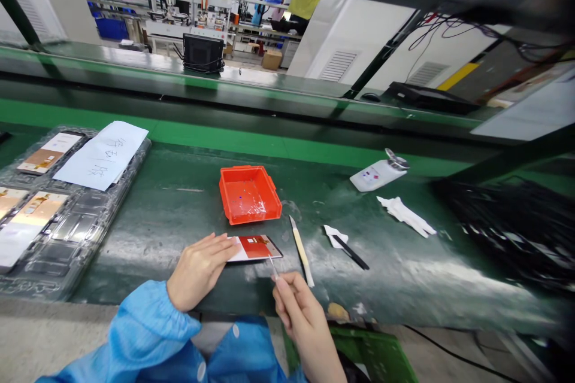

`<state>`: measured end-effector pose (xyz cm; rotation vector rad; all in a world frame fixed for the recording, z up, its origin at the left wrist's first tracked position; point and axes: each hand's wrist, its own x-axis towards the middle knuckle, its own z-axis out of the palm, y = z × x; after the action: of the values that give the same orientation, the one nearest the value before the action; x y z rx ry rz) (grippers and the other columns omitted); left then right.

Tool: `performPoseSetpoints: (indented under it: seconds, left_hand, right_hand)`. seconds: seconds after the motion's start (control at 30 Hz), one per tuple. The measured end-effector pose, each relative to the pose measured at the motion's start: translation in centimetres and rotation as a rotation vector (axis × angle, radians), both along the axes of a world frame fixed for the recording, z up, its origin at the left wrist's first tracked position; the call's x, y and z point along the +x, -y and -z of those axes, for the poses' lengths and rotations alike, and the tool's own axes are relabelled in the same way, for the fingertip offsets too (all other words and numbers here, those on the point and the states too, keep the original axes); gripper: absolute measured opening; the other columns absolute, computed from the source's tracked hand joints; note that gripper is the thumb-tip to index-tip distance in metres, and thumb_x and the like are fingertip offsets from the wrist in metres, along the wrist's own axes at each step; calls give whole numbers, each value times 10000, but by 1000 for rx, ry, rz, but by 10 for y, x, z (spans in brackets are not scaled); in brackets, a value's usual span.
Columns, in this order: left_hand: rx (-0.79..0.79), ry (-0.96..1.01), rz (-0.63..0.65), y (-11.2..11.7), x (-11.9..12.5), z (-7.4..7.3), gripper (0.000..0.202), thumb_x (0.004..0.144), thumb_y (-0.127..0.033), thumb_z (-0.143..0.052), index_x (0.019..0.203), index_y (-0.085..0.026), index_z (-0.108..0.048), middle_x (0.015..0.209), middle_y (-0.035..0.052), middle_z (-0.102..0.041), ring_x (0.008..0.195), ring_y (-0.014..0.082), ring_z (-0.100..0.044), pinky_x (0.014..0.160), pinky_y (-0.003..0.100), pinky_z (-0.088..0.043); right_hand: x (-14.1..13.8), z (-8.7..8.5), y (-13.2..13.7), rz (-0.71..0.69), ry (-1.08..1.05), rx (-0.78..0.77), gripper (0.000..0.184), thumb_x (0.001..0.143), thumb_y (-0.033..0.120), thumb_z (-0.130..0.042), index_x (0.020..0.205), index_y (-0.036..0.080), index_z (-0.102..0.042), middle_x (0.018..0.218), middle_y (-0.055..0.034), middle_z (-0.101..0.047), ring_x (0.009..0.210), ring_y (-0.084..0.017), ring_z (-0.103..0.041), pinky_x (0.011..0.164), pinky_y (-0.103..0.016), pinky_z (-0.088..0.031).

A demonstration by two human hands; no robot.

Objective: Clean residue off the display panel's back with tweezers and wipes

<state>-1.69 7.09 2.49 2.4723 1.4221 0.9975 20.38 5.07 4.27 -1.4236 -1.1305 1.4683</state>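
Note:
My left hand [203,266] lies over the left end of a phone screen [258,247], fingers together, holding it to the bench. The screen's back faces up, part white, part red-orange, with a small flex strip at the right end. A thin, pale pointed tool [272,264] is pinched in my right hand [296,305]; its tip meets the screen's near right edge. Its exact kind is too small to make out. Right of the screen lies a craft knife [302,251] with a cream handle. Beyond the screen sits a red-orange plastic bin [250,194] with small scraps inside.
Clear trays [85,233] holding phone screens [33,221] and a handwritten paper sheet [103,155] stand left. Rightward are a black-handled tool [351,252] on a wipe, a white dispenser bottle [377,175], a crumpled wipe [406,217] and a dark stack [512,233].

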Motion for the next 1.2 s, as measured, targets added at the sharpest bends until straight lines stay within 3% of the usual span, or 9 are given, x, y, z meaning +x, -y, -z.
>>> performPoseSetpoints:
  seconds: [0.13,0.27,0.37,0.57,0.8,0.93,1.03,1.2]
  left_hand:
    - [-3,-8,-1,0,0,0,363,980,-155,-402,1302,-249,-540,1261,25,-635,1175,179,-598,1054,411,-464]
    - [14,-5,-2,1,1,-1,367,976,-147,-397,1293,-252,-548,1252,29,-640,1176,178,-597,1051,409,-466]
    - [4,-19,1,1,2,-1,371,972,-144,-404,1300,-248,-542,1262,32,-634,1188,182,-588,1051,411,-465]
    - [-9,-40,-7,3,2,2,349,966,-130,-407,1261,-227,-565,1299,25,-608,1221,186,-561,1065,426,-451]
    - [14,-66,10,4,1,5,360,949,-116,-421,1263,-225,-559,1313,32,-596,1233,197,-550,1069,437,-446]
    - [22,-76,18,5,1,5,371,943,-114,-428,1279,-219,-545,1322,39,-588,1236,204,-547,1063,442,-450]
    - [29,-85,24,5,2,4,374,941,-111,-432,1281,-220,-543,1328,39,-584,1243,204,-541,1067,443,-445]
    - [69,-106,20,6,3,3,387,953,-124,-416,1315,-218,-515,1315,52,-594,1240,196,-544,1065,429,-447]
  right_hand:
    - [2,2,0,1,-50,-69,426,820,624,-582,857,202,-541,503,100,-273,433,-74,-212,370,-181,-174]
    - [3,6,1,29,-14,13,428,815,622,-593,890,205,-541,549,73,-363,485,-84,-316,418,-174,-257]
    - [3,3,3,23,33,39,414,799,607,-627,815,205,-530,594,53,-426,517,-85,-366,441,-176,-286]
    - [3,2,4,0,42,-38,431,838,637,-544,830,207,-531,475,100,-305,413,-75,-229,385,-201,-189]
    - [5,8,7,3,126,88,369,830,558,-615,789,198,-547,593,54,-426,501,-88,-347,445,-203,-272]
    - [7,8,6,-20,118,8,421,837,609,-564,773,193,-558,522,78,-335,445,-82,-268,410,-218,-203]
    - [6,9,7,22,114,23,450,833,630,-549,867,183,-582,518,88,-304,454,-92,-277,425,-222,-228]
    - [6,15,10,25,188,136,349,860,540,-579,870,192,-559,580,49,-469,514,-100,-405,497,-213,-339]
